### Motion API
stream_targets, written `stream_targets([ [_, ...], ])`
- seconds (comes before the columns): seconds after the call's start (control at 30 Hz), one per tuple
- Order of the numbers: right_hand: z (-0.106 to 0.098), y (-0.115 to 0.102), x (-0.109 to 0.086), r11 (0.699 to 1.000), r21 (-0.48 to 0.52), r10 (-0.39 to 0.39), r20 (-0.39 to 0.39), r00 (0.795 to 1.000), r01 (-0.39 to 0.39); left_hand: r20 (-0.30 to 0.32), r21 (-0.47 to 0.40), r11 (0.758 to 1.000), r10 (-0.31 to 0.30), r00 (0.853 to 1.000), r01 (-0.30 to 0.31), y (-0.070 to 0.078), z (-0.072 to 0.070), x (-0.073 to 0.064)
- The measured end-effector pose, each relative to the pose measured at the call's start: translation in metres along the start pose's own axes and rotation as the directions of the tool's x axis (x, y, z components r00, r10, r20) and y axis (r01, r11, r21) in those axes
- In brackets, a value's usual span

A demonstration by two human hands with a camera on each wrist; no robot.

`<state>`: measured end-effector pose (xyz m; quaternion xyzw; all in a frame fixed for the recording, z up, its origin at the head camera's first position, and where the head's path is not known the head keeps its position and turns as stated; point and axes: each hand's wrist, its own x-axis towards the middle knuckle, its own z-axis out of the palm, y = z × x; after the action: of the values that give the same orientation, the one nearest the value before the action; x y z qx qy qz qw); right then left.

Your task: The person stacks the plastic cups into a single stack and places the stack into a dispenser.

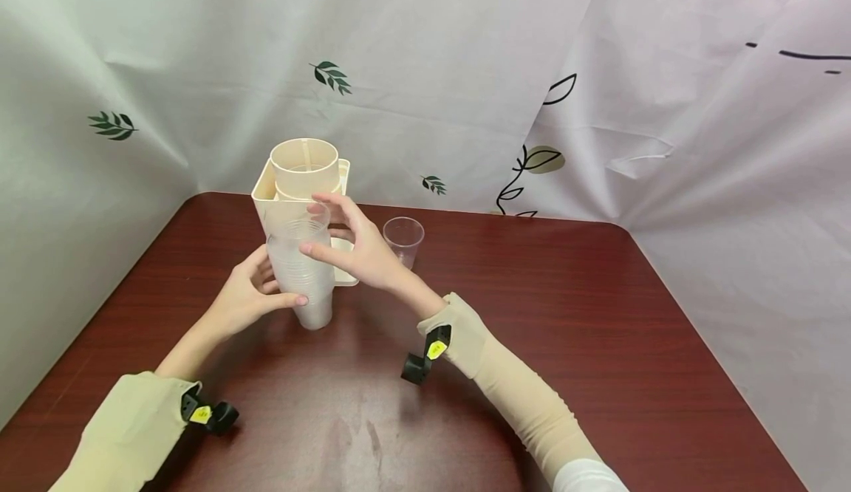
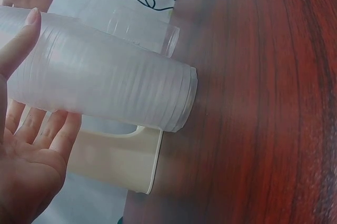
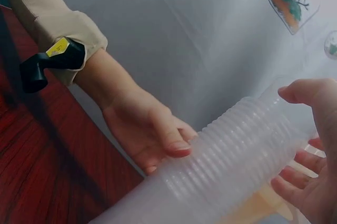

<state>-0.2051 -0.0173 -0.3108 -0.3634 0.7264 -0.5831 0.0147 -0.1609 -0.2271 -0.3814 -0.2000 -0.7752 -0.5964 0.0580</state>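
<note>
My left hand (image 1: 242,296) holds a tall stack of nested clear plastic cups (image 1: 302,270) around its middle, thumb in front and fingers behind. The stack stands nearly upright, its base close over the table. My right hand (image 1: 355,244) is at the stack's upper end, thumb on the near side and fingers on the far side of the top cup (image 3: 274,89), which sticks up above the packed rims. Ribbed rims of the stack (image 3: 226,150) show between both hands in the right wrist view. Right behind the stack stands a cream plastic holder (image 1: 306,178) with a round tube on top.
A single clear cup (image 1: 403,237) stands on the dark red wooden table (image 1: 532,315), right of the holder and beyond my right wrist. Pale patterned sheets (image 1: 425,93) hang along the table's back and sides.
</note>
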Motion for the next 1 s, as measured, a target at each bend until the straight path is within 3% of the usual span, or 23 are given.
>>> stream_targets([
  [0.67, 0.0009, 0.0090, -0.0067, 0.998, -0.040, 0.057, 0.095, 0.994, -0.053, 0.007, 0.018, 1.000, 0.001, 1.000, -0.001, -0.0005, -0.0002, 0.0000],
  [1.0, -0.0003, 0.0092, -0.0077, 0.995, -0.041, 0.094, 0.103, 0.990, -0.091, 0.006, 0.019, 1.000, 0.001, 1.000, -0.001, 0.0004, 0.0000, 0.0005],
])
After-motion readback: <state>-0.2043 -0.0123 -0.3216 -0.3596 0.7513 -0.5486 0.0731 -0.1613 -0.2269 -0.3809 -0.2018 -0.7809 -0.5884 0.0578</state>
